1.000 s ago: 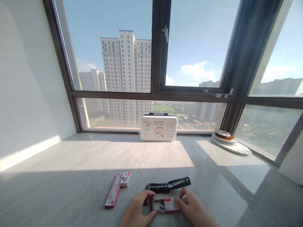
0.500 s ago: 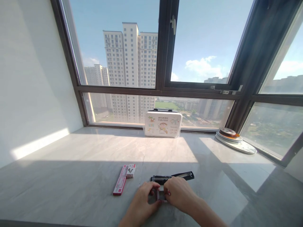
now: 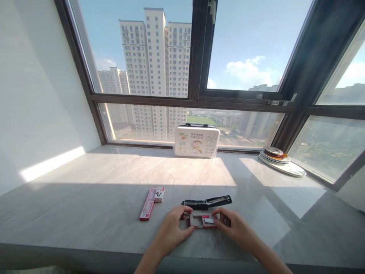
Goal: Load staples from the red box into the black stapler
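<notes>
A small red-and-white staple box lies on the stone sill in front of me, its left part an open hollow tray. On its right part rests a small grey-silver piece, perhaps a strip of staples. My left hand grips the box's left end between thumb and fingers. At the right end, the thumb and bent fingers of my right hand pinch the edge. Just behind the box is a black stapler, opened out, its magazine showing.
To the left lie a long pink-and-white box and a small white box with a stapler picture. A white cartoon-printed case stands by the window. Stacked plates sit in the right corner. The sill's front edge runs below.
My right hand has moved right, from over the box's middle to its right end, uncovering the box and the silver piece. My left hand stays at the left end. The view has tilted down.
</notes>
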Motion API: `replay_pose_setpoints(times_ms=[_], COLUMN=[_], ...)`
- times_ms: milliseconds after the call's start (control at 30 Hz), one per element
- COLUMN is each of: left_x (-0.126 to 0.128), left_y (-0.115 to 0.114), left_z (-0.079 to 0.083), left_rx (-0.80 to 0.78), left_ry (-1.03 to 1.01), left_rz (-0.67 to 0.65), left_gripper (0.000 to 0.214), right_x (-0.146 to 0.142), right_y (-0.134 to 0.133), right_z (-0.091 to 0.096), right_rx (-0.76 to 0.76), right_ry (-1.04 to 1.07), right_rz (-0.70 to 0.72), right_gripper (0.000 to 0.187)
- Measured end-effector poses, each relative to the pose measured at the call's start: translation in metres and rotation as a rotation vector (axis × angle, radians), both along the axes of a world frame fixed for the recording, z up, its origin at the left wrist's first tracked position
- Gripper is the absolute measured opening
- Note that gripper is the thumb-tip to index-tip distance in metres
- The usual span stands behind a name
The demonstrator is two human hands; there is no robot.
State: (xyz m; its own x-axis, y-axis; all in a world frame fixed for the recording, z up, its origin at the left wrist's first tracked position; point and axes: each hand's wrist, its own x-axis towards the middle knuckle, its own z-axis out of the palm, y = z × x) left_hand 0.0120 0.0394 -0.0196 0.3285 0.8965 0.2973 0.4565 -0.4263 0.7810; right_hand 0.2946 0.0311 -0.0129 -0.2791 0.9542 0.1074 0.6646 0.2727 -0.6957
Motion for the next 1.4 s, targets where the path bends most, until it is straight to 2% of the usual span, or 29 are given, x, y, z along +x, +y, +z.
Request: replay_pose_setpoints(times_ms=[100, 200, 300, 433, 567, 667, 733, 800, 967, 1133, 1400], left_x=[0.001, 0.007, 0.019, 0.025, 0.011, 0.001, 0.0, 0.003, 0.01, 0.01, 0.012], left_y=[0.0, 0.0, -0.002, -0.005, 0.007, 0.023, 0.031, 0.031, 0.017, 0.014, 0.015], left_z=[0.002, 0.0, -0.002, -0.004, -0.002, 0.0, 0.001, 0.001, -0.003, -0.003, -0.001], left_rx=[-0.01, -0.053, -0.05, -0.053, -0.013, 0.033, 0.043, 0.037, 0.011, -0.008, -0.026], left_ry=[0.005, 0.054, 0.064, 0.06, 0.091, 0.146, 0.19, 0.229, 0.278, 0.293, 0.298], left_rz=[0.061, 0.08, 0.073, 0.085, 0.23, 0.306, 0.28, 0.244, 0.233, 0.246, 0.252], left_gripper=[0.029, 0.015, 0.01, 0.009, 0.016, 0.033, 0.037, 0.028, 0.023, 0.022, 0.021], right_x=[0.002, -0.003, -0.012, -0.023, -0.029, -0.037, -0.044, -0.05, -0.062, -0.066, -0.07], right_y=[-0.005, -0.006, -0.005, -0.005, -0.004, 0.0, 0.004, 0.009, 0.027, 0.04, 0.038], right_z=[-0.007, -0.012, -0.013, -0.003, 0.013, 0.02, 0.023, 0.025, 0.035, 0.04, 0.042], right_rx=[-0.026, -0.018, -0.015, -0.002, 0.004, 0.013, 0.023, 0.051, 0.147, 0.117, 0.101], right_ry=[0.027, 0.019, 0.028, -0.008, -0.099, -0.15, -0.181, -0.199, -0.152, -0.191, -0.233], right_rz=[-0.008, -0.037, -0.042, -0.019, -0.046, -0.033, -0.022, -0.007, 0.017, 0.096, 0.126], right_gripper=[0.048, 0.044, 0.041, 0.04, 0.045, 0.03, 0.021, 0.019, 0.024, 0.022, 0.023])
